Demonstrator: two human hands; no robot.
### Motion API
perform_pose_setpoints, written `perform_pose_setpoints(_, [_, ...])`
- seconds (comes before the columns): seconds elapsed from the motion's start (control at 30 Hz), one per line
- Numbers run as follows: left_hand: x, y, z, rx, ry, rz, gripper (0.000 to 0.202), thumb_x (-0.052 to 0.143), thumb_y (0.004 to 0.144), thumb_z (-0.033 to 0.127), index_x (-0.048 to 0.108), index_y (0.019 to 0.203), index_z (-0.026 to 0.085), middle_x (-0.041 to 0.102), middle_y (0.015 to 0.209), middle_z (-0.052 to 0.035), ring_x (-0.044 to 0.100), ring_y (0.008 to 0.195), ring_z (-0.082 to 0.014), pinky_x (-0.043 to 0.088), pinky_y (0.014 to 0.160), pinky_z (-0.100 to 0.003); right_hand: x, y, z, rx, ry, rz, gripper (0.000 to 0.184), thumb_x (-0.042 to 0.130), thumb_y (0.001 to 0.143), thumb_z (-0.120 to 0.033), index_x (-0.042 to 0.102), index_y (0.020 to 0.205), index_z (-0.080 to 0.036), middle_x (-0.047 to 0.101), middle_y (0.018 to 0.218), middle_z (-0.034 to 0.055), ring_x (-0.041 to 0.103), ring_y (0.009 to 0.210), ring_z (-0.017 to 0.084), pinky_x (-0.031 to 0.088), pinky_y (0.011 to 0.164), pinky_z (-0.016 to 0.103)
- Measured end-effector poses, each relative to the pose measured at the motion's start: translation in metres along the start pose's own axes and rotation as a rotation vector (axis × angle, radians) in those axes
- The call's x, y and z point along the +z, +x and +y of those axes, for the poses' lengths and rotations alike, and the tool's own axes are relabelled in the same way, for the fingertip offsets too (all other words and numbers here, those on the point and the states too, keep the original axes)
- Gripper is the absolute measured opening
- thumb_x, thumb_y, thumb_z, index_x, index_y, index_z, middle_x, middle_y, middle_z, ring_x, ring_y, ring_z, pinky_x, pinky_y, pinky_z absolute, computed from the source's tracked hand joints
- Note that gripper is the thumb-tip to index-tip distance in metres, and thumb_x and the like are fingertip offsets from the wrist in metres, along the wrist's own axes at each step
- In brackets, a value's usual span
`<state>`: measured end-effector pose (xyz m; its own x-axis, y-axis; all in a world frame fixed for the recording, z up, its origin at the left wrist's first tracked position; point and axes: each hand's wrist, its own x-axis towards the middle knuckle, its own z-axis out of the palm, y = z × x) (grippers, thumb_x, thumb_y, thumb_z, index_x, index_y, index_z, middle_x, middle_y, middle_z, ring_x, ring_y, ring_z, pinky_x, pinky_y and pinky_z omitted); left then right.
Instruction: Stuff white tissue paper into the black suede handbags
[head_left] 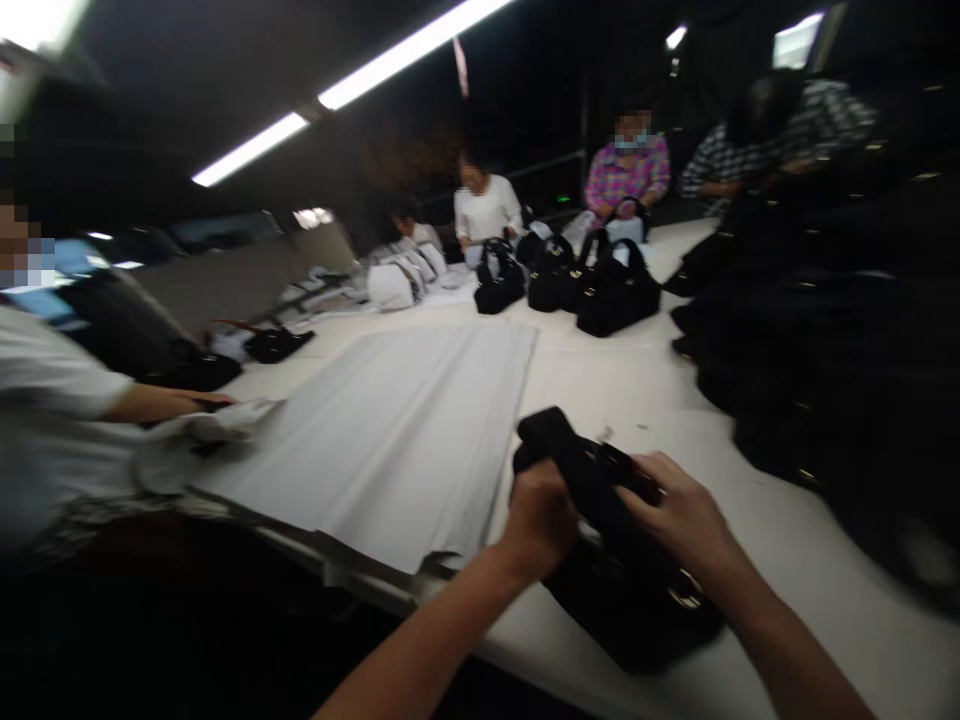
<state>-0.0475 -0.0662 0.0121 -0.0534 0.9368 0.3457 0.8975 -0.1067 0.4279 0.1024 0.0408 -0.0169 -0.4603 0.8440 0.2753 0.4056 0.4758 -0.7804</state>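
Note:
A black handbag (637, 610) with gold-coloured rings rests near the front edge of the white table (600, 385). My left hand (541, 520) is closed at the bag's left side, its fingers curled in by the strap. On the other side my right hand (679, 505) grips the bag's upper edge, thumb towards the opening and fingers over the far side. Blur and the dark cloth hide the fingertips and the inside of the bag.
Flat white sheets (420, 420) lie left of the bag. Black handbags (619, 290) and white bags (394, 285) stand farther back. A dark heap of bags (825, 350) rises at right. A co-worker (52, 420) handles cloth at left; several people work behind.

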Motion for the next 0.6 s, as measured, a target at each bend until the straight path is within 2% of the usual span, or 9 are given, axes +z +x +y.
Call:
perform_pose_setpoints(0.03, [-0.004,-0.014,-0.002,-0.043,-0.073,0.098,0.029,0.037,0.098,0.019,0.065,0.104,0.013,0.070,0.112,-0.0103,0.068,0.105,-0.0198,0.056,0.094,-0.031,-0.002,-0.006,-0.005,-0.003,-0.009,0.002,0.021,0.056,0.078,-0.034,0.069,0.088,-0.021,0.063,0.086,0.0049,0.061,0.079,0.020,0.047,0.070,0.033])
perform_pose_setpoints(0.07, [-0.007,-0.027,-0.006,-0.154,-0.146,0.336,0.023,0.045,0.096,0.024,0.066,0.102,0.014,0.070,0.109,-0.0099,0.068,0.103,-0.0205,0.055,0.096,-0.036,-0.003,-0.011,-0.008,-0.002,-0.023,0.009,0.017,0.057,0.078,-0.029,0.069,0.086,-0.019,0.060,0.083,0.0035,0.058,0.076,0.018,0.045,0.070,0.031])
perform_pose_setpoints(0.1, [-0.007,-0.038,-0.011,-0.271,-0.180,0.494,0.020,0.055,0.092,0.030,0.067,0.099,0.016,0.069,0.106,-0.0088,0.068,0.101,-0.0208,0.055,0.095,-0.038,-0.004,-0.013,-0.008,0.005,-0.027,0.024,0.014,0.057,0.077,-0.023,0.069,0.083,-0.019,0.056,0.080,0.0017,0.055,0.074,0.016,0.044,0.070,0.030])
perform_pose_setpoints(0.13, [-0.007,-0.048,-0.016,-0.395,-0.192,0.539,0.023,0.062,0.088,0.036,0.067,0.099,0.016,0.067,0.106,-0.0081,0.067,0.097,-0.0202,0.056,0.091,-0.036,-0.004,-0.016,-0.008,0.018,0.005,0.039,0.014,0.057,0.076,-0.019,0.069,0.084,-0.018,0.054,0.078,0.0001,0.053,0.073,0.015,0.043,0.070,0.028])
perform_pose_setpoints(0.17, [-0.007,-0.056,-0.019,-0.519,-0.232,0.524,0.031,0.066,0.083,0.042,0.065,0.101,0.017,0.067,0.101,-0.0068,0.067,0.089,-0.0189,0.058,0.083,-0.033,-0.003,-0.018,-0.008,0.039,0.061,0.046,0.016,0.057,0.076,-0.017,0.070,0.086,-0.018,0.052,0.077,-0.0012,0.052,0.071,0.014,0.043,0.069,0.026])
perform_pose_setpoints(0.23, [-0.009,-0.069,-0.019,-0.687,-0.415,0.356,0.040,0.066,0.081,0.052,0.062,0.099,0.017,0.066,0.081,-0.0020,0.064,0.070,-0.0154,0.056,0.066,-0.027,-0.002,-0.026,-0.011,0.061,0.168,0.043,0.018,0.057,0.077,-0.014,0.071,0.086,-0.018,0.050,0.076,-0.0024,0.052,0.071,0.012,0.043,0.069,0.025])
perform_pose_setpoints(0.33, [-0.018,-0.078,-0.009,-0.731,-0.566,0.183,0.043,0.062,0.080,0.061,0.058,0.088,0.018,0.056,0.059,0.0041,0.052,0.049,-0.0111,0.043,0.047,-0.021,0.003,-0.046,-0.028,0.054,0.246,0.045,0.018,0.056,0.079,-0.014,0.073,0.086,-0.018,0.051,0.076,-0.0023,0.053,0.072,0.012,0.043,0.069,0.024])
perform_pose_setpoints(0.47, [-0.032,-0.081,0.001,-0.622,-0.406,0.119,0.051,0.071,0.069,0.065,0.056,0.092,0.021,0.061,0.071,0.0025,0.057,0.059,-0.0132,0.045,0.054,-0.023,0.011,-0.064,-0.037,0.058,0.298,0.093,0.021,0.059,0.078,-0.016,0.074,0.093,-0.016,0.053,0.077,-0.0013,0.052,0.071,0.012,0.043,0.068,0.025])
perform_pose_setpoints(0.6, [-0.037,-0.087,0.005,-0.683,-0.140,-0.044,0.052,0.064,0.072,0.070,0.056,0.090,0.023,0.062,0.068,0.0018,0.058,0.060,-0.0163,0.045,0.057,-0.027,0.009,-0.066,-0.026,0.156,0.338,0.125,0.021,0.063,0.077,-0.020,0.073,0.094,-0.014,0.054,0.078,-0.0015,0.049,0.069,0.012,0.042,0.068,0.025])
